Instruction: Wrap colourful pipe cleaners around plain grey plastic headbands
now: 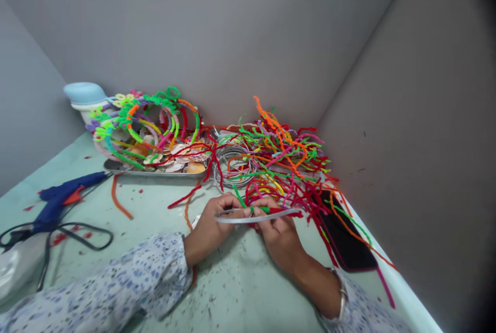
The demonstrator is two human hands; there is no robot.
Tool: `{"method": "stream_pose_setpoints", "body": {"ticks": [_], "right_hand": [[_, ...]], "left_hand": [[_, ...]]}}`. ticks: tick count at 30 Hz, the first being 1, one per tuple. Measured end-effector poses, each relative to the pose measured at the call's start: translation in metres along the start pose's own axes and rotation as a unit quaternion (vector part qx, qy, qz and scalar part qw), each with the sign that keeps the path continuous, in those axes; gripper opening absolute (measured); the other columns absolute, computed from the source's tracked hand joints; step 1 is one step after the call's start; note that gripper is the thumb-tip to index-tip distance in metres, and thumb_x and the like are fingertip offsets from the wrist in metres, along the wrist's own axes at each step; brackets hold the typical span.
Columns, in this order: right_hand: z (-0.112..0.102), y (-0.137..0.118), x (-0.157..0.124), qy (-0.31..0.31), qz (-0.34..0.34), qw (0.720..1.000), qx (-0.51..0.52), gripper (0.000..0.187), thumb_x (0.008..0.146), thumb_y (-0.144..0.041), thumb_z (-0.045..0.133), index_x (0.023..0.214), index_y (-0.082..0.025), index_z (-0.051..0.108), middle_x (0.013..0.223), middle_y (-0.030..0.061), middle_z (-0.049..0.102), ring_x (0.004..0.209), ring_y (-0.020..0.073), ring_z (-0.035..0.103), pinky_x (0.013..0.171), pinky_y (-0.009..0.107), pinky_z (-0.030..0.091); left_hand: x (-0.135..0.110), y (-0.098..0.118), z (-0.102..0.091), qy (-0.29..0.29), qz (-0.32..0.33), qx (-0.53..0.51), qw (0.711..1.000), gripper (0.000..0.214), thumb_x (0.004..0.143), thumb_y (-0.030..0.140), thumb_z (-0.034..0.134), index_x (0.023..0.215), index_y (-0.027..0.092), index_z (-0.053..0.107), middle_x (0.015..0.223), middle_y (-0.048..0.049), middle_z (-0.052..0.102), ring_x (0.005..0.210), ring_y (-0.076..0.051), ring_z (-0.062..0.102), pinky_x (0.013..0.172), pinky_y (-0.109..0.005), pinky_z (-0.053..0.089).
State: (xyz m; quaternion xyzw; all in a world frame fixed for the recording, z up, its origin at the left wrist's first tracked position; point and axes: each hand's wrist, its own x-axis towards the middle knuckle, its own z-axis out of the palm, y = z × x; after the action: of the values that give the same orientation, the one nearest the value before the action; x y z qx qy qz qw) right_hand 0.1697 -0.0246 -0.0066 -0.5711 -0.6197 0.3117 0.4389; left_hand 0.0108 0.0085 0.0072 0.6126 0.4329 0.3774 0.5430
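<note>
Both hands hold a thin white headband [236, 218] just above the pale green table [163, 209]. My left hand [211, 229] pinches its left part, fingers closed. My right hand [277, 232] grips the right part, where green and red pipe cleaners [271, 210] lie against the band. A large loose pile of coloured pipe cleaners [279, 157] lies just beyond my hands.
A metal tray [127, 168] at the back left carries shells and finished pipe-cleaner headbands [143, 121]. A blue glue gun [64, 198] with a black cord lies at the left. A black phone [344, 240] rests at the right, near the grey wall. A coil of wire [230, 165] sits behind.
</note>
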Motion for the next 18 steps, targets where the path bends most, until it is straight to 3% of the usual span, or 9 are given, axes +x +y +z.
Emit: {"method": "stream_pose_setpoints", "body": {"ticks": [6, 12, 18], "right_hand": [[0.000, 0.004, 0.002, -0.001, -0.022, 1.000, 0.001, 0.020, 0.090, -0.025, 0.045, 0.074, -0.020, 0.055, 0.065, -0.0011, 0.056, 0.063, 0.0161, 0.052, 0.061, 0.027, 0.041], [0.000, 0.004, 0.001, -0.002, -0.023, 0.999, -0.026, 0.034, 0.092, -0.034, 0.044, 0.062, -0.020, 0.054, 0.061, 0.0006, 0.058, 0.062, 0.0165, 0.054, 0.061, 0.028, 0.041], [0.001, 0.005, -0.001, -0.017, -0.036, 0.999, -0.034, 0.036, 0.093, -0.034, 0.042, 0.061, -0.020, 0.052, 0.058, -0.0002, 0.054, 0.058, 0.0154, 0.051, 0.058, 0.027, 0.040]], "left_hand": [[0.000, 0.001, 0.002, 0.003, -0.001, 0.018, 1.000, 0.019, 0.077, 0.030, 0.063, 0.068, 0.015, 0.057, 0.061, 0.0027, 0.049, 0.059, -0.011, 0.040, 0.055, -0.024, 0.030], [-0.002, 0.006, 0.004, 0.026, -0.001, 0.022, 0.999, 0.024, 0.081, 0.032, 0.059, 0.064, 0.017, 0.052, 0.059, 0.0045, 0.043, 0.059, -0.012, 0.038, 0.056, -0.025, 0.029], [-0.004, 0.010, 0.006, 0.035, -0.010, -0.028, 0.999, 0.022, 0.079, 0.026, 0.061, 0.062, 0.017, 0.051, 0.060, 0.0048, 0.043, 0.059, -0.011, 0.037, 0.056, -0.025, 0.028]]}}
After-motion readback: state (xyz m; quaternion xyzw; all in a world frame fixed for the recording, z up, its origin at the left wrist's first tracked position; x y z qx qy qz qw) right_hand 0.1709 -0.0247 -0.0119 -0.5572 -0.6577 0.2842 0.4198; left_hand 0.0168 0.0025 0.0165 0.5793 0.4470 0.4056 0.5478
